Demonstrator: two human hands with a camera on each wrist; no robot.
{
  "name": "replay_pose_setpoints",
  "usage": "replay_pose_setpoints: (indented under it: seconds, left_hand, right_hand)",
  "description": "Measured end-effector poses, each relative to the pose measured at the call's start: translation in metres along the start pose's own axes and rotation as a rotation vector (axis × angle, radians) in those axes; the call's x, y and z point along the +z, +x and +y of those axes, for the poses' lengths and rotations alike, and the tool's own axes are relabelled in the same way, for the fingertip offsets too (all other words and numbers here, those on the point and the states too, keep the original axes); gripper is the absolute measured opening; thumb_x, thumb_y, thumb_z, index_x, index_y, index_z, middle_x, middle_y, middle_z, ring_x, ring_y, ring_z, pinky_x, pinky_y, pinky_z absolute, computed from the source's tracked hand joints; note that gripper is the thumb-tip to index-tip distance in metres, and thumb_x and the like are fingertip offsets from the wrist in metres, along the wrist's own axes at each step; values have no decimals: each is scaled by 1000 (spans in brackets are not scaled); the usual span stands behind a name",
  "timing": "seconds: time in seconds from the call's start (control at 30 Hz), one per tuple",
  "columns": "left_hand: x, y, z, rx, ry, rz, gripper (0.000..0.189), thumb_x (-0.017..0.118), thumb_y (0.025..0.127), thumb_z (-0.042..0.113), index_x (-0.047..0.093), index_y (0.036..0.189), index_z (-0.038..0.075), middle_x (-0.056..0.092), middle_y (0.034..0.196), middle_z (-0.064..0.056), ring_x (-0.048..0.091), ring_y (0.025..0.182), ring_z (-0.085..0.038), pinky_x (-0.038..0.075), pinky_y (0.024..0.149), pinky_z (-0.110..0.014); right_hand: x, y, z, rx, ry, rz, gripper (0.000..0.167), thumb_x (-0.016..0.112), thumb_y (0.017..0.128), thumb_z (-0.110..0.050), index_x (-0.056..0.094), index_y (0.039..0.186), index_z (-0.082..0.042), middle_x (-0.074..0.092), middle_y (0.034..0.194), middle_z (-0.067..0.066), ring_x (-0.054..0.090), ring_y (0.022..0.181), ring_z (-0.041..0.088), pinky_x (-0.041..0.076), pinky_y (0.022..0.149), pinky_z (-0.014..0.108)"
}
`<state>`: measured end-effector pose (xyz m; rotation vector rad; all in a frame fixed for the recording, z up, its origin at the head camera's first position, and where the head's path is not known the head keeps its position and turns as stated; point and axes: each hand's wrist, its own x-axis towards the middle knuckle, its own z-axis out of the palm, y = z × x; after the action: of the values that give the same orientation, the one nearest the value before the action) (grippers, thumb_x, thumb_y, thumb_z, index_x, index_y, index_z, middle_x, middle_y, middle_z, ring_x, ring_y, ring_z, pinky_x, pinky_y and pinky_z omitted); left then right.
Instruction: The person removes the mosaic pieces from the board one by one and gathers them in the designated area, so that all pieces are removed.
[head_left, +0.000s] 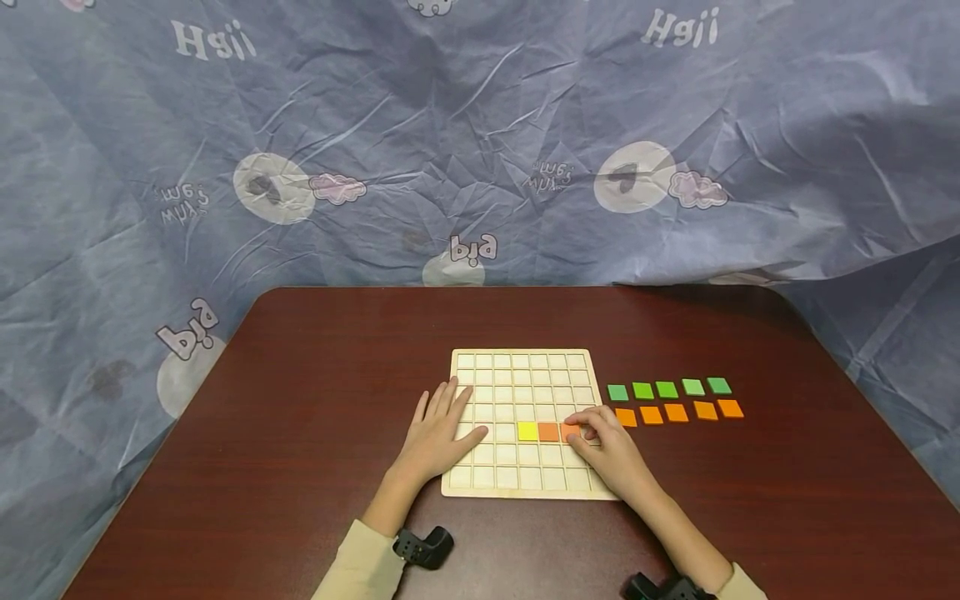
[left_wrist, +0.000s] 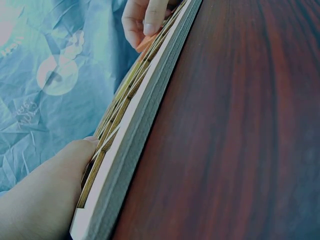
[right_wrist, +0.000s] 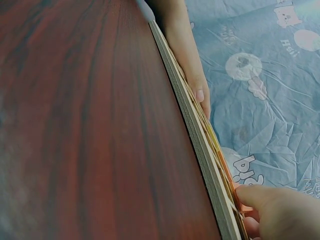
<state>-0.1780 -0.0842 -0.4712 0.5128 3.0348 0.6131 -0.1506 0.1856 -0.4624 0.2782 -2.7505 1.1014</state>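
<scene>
A pale wooden grid board lies on the table. My left hand rests on its left side with fingers spread straight. With thumb and fingertips, my right hand pinches an orange square tile at a cell in the board's third row from the front. Directly left of it, in the same row, sit another orange tile and a yellow tile. The right wrist view shows the right thumb at the tile's edge, low over the board.
Right of the board, a row of several green tiles lies behind a row of several orange tiles. The dark red wooden table spreads around the board. A blue patterned cloth hangs behind it.
</scene>
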Motion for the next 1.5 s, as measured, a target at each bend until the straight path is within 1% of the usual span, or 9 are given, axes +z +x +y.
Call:
replay_pose_setpoints:
  seconds: [0.2, 0.37, 0.5, 0.67, 0.9, 1.03, 1.2, 1.3, 1.5]
  left_hand:
    - [-1, -1, 0, 2, -12, -5, 71, 34, 88, 61, 20, 146, 21, 12, 154, -6, 11, 142, -23, 4, 114, -46]
    - [-1, -1, -1, 5, -1, 0, 71, 35, 88, 61, 21, 146, 21, 12, 154, -6, 12, 142, -23, 4, 114, -47]
    - [-1, 0, 0, 5, -7, -3, 72, 35, 88, 61, 21, 146, 21, 12, 154, -6, 11, 142, -23, 4, 114, -47]
    - [-2, 0, 0, 5, -11, -11, 72, 35, 88, 61, 20, 146, 21, 11, 154, -5, 11, 142, -23, 4, 114, -47]
    - [-2, -1, 1, 7, -16, -4, 71, 35, 88, 60, 22, 146, 20, 13, 154, -7, 12, 142, -24, 4, 114, -47]
    - [-3, -1, 1, 7, -19, -8, 71, 35, 89, 60, 21, 146, 20, 12, 154, -7, 12, 142, -24, 4, 114, -47]
    - [-3, -1, 1, 11, -15, -8, 71, 35, 89, 59, 21, 146, 20, 12, 154, -7, 12, 142, -24, 4, 114, -48]
    - [-4, -2, 2, 15, -19, -1, 70, 37, 89, 58, 23, 146, 19, 13, 154, -7, 13, 142, -25, 5, 114, -48]
    - [-4, -2, 2, 14, -18, 6, 70, 37, 89, 58, 24, 145, 19, 14, 153, -8, 13, 142, -25, 6, 114, -48]
  right_hand:
    - [-1, 0, -1, -49, 36, 6, 17, 69, 79, -10, 61, 93, -16, 48, 75, -6, 41, 69, 4, 36, 60, 19]
    - [-2, 1, -2, -55, 71, -13, 17, 68, 79, -8, 59, 92, -16, 46, 71, -6, 40, 66, 4, 35, 58, 19]
    - [-3, 0, -2, -20, 86, -31, 16, 67, 80, -10, 58, 92, -16, 47, 71, -4, 41, 64, 3, 36, 56, 18]
    - [-8, -2, -5, 42, 98, -38, 13, 66, 83, -17, 60, 94, -15, 49, 69, -3, 41, 60, 3, 35, 53, 19]
    - [-22, -1, -6, 102, 128, -50, 20, 61, 86, -27, 60, 101, -14, 48, 70, 1, 40, 60, 5, 35, 51, 19]
    - [-34, -1, -3, 101, 103, -26, 20, 60, 87, -24, 59, 103, -12, 52, 73, 2, 41, 61, 5, 37, 52, 19]
    - [-47, -5, 7, 97, 37, 10, 19, 59, 88, -22, 59, 103, -12, 53, 75, 1, 41, 62, 4, 37, 52, 19]
    - [-53, -7, 14, 106, 2, 19, 19, 60, 88, -22, 59, 103, -12, 52, 75, 1, 41, 61, 3, 36, 51, 19]
    - [-59, -13, 24, 125, -28, 27, 18, 60, 88, -22, 60, 103, -11, 54, 78, 1, 41, 61, 2, 36, 51, 19]
